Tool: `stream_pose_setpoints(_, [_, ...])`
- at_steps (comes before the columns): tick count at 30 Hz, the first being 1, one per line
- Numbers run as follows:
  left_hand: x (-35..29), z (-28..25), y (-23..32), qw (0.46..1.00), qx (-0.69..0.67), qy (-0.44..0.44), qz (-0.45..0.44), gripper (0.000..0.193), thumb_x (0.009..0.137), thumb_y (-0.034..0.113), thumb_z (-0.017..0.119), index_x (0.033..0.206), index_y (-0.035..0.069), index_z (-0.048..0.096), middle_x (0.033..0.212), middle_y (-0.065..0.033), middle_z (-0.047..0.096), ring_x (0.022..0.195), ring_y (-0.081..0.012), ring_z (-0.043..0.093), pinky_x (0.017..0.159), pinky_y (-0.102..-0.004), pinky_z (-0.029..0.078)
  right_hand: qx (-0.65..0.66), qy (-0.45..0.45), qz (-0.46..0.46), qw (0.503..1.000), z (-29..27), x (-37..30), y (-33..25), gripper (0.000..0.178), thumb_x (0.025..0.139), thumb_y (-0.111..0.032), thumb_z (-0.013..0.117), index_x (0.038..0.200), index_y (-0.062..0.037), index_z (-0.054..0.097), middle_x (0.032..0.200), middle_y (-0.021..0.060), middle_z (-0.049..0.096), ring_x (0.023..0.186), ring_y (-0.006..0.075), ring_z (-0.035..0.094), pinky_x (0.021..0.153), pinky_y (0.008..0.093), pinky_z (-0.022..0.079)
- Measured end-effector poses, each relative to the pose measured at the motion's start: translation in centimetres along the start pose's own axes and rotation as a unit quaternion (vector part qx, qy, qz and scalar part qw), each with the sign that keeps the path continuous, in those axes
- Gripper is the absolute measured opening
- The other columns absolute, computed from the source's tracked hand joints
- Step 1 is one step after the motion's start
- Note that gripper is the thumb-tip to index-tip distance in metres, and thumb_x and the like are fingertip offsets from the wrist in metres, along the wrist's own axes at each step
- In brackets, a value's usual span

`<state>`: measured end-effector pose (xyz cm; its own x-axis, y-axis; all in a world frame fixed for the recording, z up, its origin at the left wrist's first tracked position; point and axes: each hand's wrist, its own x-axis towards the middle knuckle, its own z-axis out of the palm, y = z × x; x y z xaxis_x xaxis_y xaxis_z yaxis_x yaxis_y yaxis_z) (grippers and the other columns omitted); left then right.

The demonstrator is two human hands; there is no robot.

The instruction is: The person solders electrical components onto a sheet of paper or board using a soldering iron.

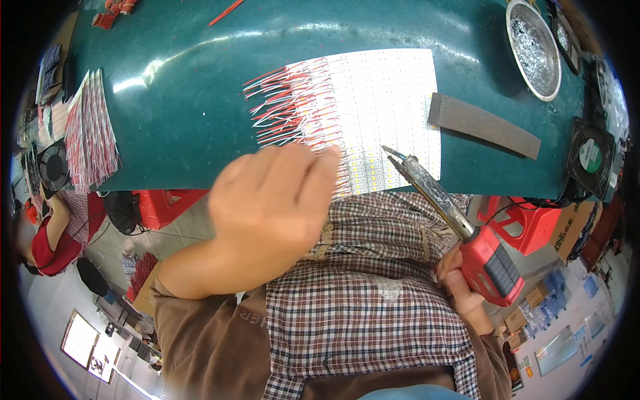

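Observation:
A white LED strip panel (393, 87) lies at the table's near edge, with rows of small yellow chips. Red and white wires (287, 113) fan out from its left side. My left hand (273, 200) is over the lower wires, fingers curled together at the panel's edge; it is slightly blurred, and whatever it pinches is hidden. In my right hand (460, 287) is a soldering iron (490, 263) with a red and black handle, gripped from behind. Its metal tip points up and left over the panel's lower middle, and I cannot tell whether it touches.
A grey-brown bar (487, 125) overlaps the panel's right edge. Beyond it stands a metal bowl (533, 50) of silvery scraps. Small fans (591, 157) flank the table. A wire bundle (92, 130) lies at left. Red stools (167, 207) are below; another person (57, 233) sits far left.

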<state>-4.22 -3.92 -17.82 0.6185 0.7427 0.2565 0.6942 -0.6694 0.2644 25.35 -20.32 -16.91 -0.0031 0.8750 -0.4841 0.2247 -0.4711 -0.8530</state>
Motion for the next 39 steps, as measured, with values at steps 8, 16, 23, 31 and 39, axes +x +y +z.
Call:
stream_pose_setpoints(8, [0.2, 0.2, 0.3, 0.995, -0.098, 0.004, -0.018, 0.024, 0.067, 0.009, 0.071, 0.091, 0.007, 0.072, 0.08, -0.0008, 0.056, 0.069, -0.0172, 0.06, 0.058, -0.0307, 0.046, -0.016, -0.019, -0.019, 1.0, -0.4, 0.1, 0.2, 0.011, 0.082, -0.011, 0.073, 0.086, -0.0028, 0.067, 0.075, 0.0073, 0.065, 0.064, 0.0207, 0.062, 0.06, 0.0321, 0.05])
stream_pose_setpoints(16, [-0.4, 2.4, 0.7, 0.994, -0.1, 0.032, -0.028, 0.021, 0.07, 0.009, 0.072, 0.091, 0.008, 0.072, 0.079, -0.0017, 0.055, 0.07, -0.0177, 0.06, 0.059, -0.032, 0.046, -0.043, -0.003, 0.003, 0.999, -0.2, -0.7, 0.5, 0.02, 0.073, -0.01, 0.077, 0.091, -0.0043, 0.071, 0.076, 0.0065, 0.068, 0.065, 0.0239, 0.067, 0.062, 0.0337, 0.054])
stream_pose_setpoints(23, [-0.1, 2.4, 0.6, 0.99, -0.13, 0.042, -0.033, 0.026, 0.07, 0.0, 0.082, 0.094, 0.006, 0.075, 0.076, -0.0043, 0.058, 0.063, -0.0207, 0.06, 0.053, -0.0328, 0.044, -0.059, -0.024, -0.021, 0.998, -0.4, -0.5, 1.4, 0.019, 0.074, -0.009, 0.076, 0.091, -0.0049, 0.07, 0.075, 0.0062, 0.067, 0.065, 0.0228, 0.067, 0.062, 0.0333, 0.054])
stream_pose_setpoints(31, [-0.1, 2.7, 0.7, 0.993, -0.109, 0.04, -0.033, 0.026, 0.069, 0.0, 0.082, 0.093, 0.006, 0.074, 0.075, -0.0036, 0.057, 0.063, -0.0202, 0.06, 0.052, -0.0325, 0.043, -0.048, -0.035, -0.02, 0.998, -0.3, -0.2, 1.5, 0.02, 0.074, -0.009, 0.077, 0.092, -0.0048, 0.07, 0.076, 0.0069, 0.067, 0.065, 0.0228, 0.067, 0.062, 0.033, 0.053])
stream_pose_setpoints(39, [-0.1, 2.8, 0.8, 0.993, -0.101, 0.041, -0.036, 0.026, 0.069, 0.0, 0.082, 0.092, 0.006, 0.074, 0.074, -0.0032, 0.056, 0.062, -0.02, 0.059, 0.052, -0.0325, 0.043, -0.045, -0.025, -0.012, 0.999, -0.3, -0.1, 1.1, 0.016, 0.075, -0.007, 0.076, 0.09, -0.0034, 0.069, 0.075, 0.0073, 0.066, 0.064, 0.0222, 0.065, 0.062, 0.0332, 0.051])
